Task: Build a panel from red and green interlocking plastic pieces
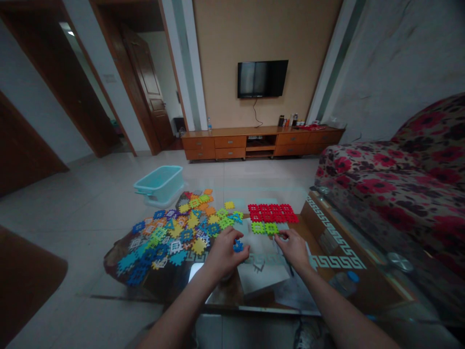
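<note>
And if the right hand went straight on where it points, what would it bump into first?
Probably the nearest light-green piece: it's just ahead of the right hand, so close I can't tell whether they already touch.

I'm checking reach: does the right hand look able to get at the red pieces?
Probably yes: the right hand is close by, the red pieces lie uncovered, and the way past the two green pieces looks free.
</note>
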The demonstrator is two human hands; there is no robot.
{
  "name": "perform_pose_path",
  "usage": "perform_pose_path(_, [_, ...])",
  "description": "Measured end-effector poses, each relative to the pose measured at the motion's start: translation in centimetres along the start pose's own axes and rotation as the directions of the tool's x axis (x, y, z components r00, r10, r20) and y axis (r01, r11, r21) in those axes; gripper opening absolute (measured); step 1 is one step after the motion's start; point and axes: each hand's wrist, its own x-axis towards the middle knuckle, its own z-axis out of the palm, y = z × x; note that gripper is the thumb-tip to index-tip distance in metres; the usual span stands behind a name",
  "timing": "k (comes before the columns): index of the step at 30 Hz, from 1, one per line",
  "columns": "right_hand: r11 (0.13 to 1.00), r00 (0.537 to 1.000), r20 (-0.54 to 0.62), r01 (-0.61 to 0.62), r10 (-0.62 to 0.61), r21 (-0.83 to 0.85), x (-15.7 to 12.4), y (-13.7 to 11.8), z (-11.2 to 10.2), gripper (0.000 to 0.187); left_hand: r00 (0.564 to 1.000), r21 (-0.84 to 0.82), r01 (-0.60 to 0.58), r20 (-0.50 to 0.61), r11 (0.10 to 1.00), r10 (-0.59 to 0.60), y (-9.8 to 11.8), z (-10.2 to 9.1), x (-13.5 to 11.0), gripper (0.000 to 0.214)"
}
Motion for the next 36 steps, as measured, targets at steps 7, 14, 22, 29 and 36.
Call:
perform_pose_path(7, [1.000, 1.000, 0.004, -0.002, 0.002, 0.015, 0.13, -0.18, -0.01, 0.033, 1.000, -0.004, -0.005, 0.005, 1.000, 0.005, -0.17, -0.08, -0.08, 0.019])
perform_pose_path(14, [1.000, 1.000, 0.001, 0.012, -0.012, 0.001, 0.28, -0.14, 0.03, 0.035, 0.999, -0.010, -0.015, 0.028, 1.000, 0.015, -0.24, 0.04, -0.09, 0.020])
perform_pose_path(22, [1.000, 1.000, -0.011, -0.014, 0.014, 0.011, 0.20, -0.05, 0.23, 0.035, 0.999, -0.020, -0.011, 0.045, 1.000, 0.012, 0.37, -0.39, -0.07, 0.018])
perform_pose_path(29, [0.999, 0.999, -0.018, -0.032, 0.032, 0.006, 0.13, -0.25, 0.14, 0.036, 0.998, -0.031, -0.007, 0.054, 1.000, 0.009, 0.69, -0.56, -0.05, 0.018])
perform_pose_path(36, [1.000, 1.000, -0.008, -0.029, 0.029, -0.008, 0.18, -0.26, 0.08, 0.035, 0.999, -0.032, -0.008, 0.047, 0.999, 0.010, 0.51, -0.44, -0.10, 0.017])
